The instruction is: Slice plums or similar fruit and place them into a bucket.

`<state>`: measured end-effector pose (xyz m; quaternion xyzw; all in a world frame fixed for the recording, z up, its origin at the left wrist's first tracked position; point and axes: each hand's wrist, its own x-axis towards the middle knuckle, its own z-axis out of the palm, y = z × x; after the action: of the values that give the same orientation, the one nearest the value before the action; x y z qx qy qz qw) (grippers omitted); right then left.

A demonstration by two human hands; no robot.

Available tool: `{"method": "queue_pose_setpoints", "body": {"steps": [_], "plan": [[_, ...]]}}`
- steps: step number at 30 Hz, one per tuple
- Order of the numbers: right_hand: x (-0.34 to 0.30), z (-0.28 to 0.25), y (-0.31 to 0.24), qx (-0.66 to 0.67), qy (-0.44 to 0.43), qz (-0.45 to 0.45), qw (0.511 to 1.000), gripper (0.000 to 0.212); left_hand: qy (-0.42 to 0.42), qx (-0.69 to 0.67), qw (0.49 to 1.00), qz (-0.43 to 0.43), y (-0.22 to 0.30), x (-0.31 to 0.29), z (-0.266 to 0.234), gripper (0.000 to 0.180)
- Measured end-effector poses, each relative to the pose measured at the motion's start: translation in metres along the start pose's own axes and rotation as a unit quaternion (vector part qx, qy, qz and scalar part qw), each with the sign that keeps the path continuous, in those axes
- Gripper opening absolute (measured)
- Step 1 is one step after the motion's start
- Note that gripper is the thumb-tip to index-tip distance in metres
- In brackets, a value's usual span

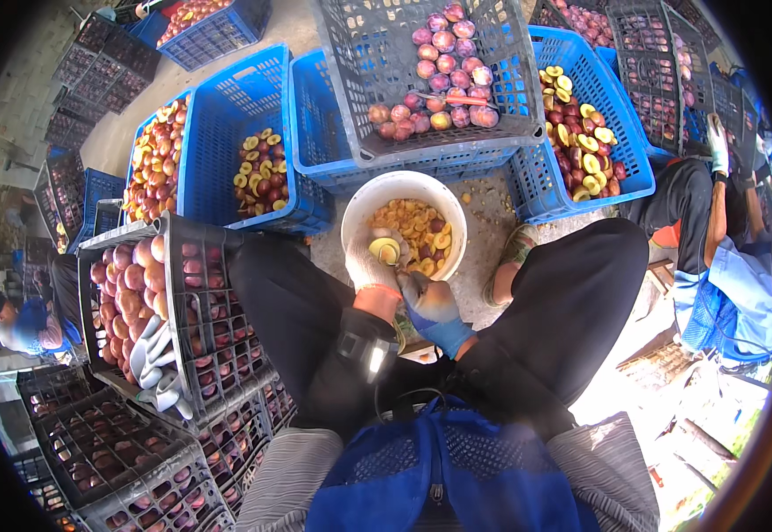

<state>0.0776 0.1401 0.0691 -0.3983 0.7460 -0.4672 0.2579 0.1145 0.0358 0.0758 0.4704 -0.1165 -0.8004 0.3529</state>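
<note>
- Grey concrete ground (485, 191) lies under a work area crowded with crates of fruit, with strong sunlight at the lower right.
- The left hand (368, 266), in a pale glove, pinches a plum half (386, 252), its yellow cut face up, above the near left part of the bucket.
- The right hand (436, 312), in a grey-and-blue glove, is curled close against the left; whether it grips anything cannot be told.
- The white bucket (404, 184) stands between the person's knees, partly filled with yellow-orange fruit pieces (411, 222).
- Beyond it, a black crate (373, 71) rests on a blue crate (315, 106), holding whole plums (444, 64) and a red-handled tool (457, 100).
- Two more blue crates, left (226, 115) and right (621, 191), hold cut and dark-skinned plums.
- By the left knee, another black crate (171, 310) carries whole plums and pale grey objects (151, 355).
- At far right, a co-worker's gloved hand (717, 146) is raised.
</note>
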Motion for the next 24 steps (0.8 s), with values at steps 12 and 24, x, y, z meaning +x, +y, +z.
{"method": "queue_pose_setpoints", "body": {"steps": [12,24], "plan": [[-0.002,-0.005,-0.005,0.087,-0.063,0.118,0.987,0.034,-0.047,0.032,0.998,-0.003,-0.002,0.000,0.005,0.035],[0.004,-0.009,-0.003,0.199,-0.103,0.229,0.947,0.038,-0.069,0.092,0.993,-0.038,-0.008,0.005,-0.001,0.030]]}}
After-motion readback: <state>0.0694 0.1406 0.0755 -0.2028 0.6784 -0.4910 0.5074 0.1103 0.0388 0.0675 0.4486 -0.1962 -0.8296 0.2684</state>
